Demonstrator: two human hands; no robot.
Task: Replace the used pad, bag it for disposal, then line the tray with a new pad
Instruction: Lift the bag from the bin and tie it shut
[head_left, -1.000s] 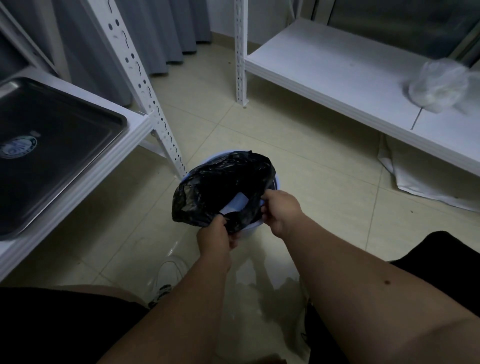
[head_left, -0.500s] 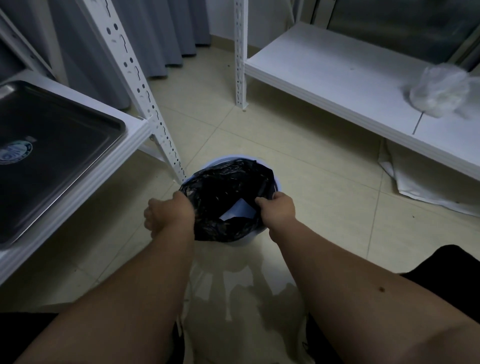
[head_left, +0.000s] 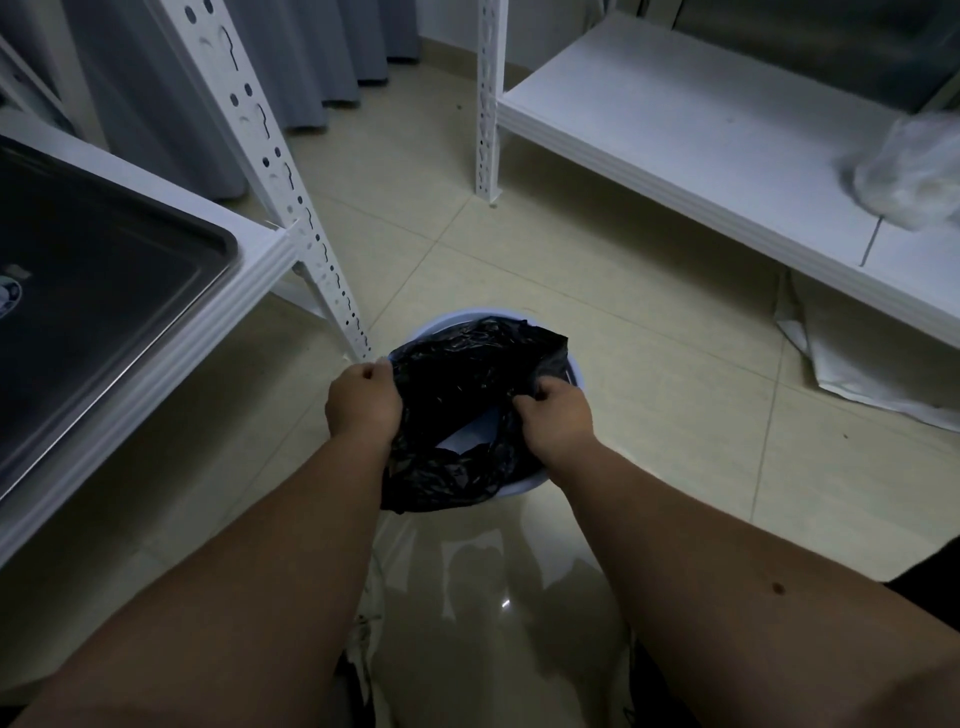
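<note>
Black bag (head_left: 467, 384) between left hand (head_left: 363, 405), right hand (head_left: 556, 421)

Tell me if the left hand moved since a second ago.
Yes. The left hand went from the bag's near edge to its left edge, toward the shelf post.

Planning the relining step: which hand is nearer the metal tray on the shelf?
Left. The left hand grips the black bag's left edge, on the side toward the metal tray; the right hand grips the bag's far edge.
</note>
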